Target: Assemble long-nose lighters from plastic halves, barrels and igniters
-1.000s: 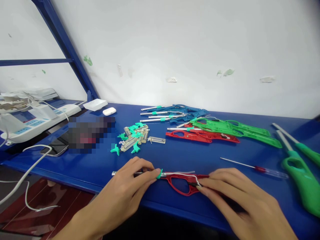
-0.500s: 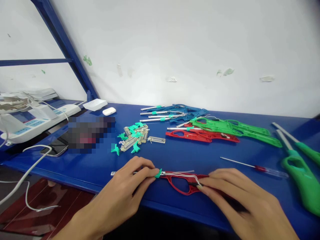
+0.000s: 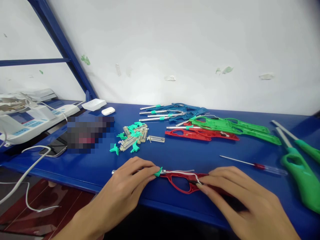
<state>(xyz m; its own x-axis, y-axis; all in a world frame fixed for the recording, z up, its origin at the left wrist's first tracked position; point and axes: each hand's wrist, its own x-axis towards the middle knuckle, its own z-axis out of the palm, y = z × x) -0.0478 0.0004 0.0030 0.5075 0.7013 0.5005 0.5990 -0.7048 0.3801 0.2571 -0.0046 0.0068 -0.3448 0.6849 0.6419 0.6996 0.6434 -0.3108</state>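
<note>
A red lighter casing lies near the front edge of the blue table, with a metal tube running out to its left. My left hand is closed on the tube, its fingertips at a green plastic collar. A white wire runs along the casing to a small dark part. Over the casing's right end, the thumb and fingers of my right hand pinch that dark part and the wire's end. My right palm hides the rest of the casing.
Clear lighter tanks and green triggers lie in a pile behind. Blue casings, green casings and red casings lie further back. A screwdriver and green lighters are right; a power strip is left.
My fingers have shifted slightly at the collar and at the dark part. The casing stays in the same place between my hands, and the view has moved a little.
</note>
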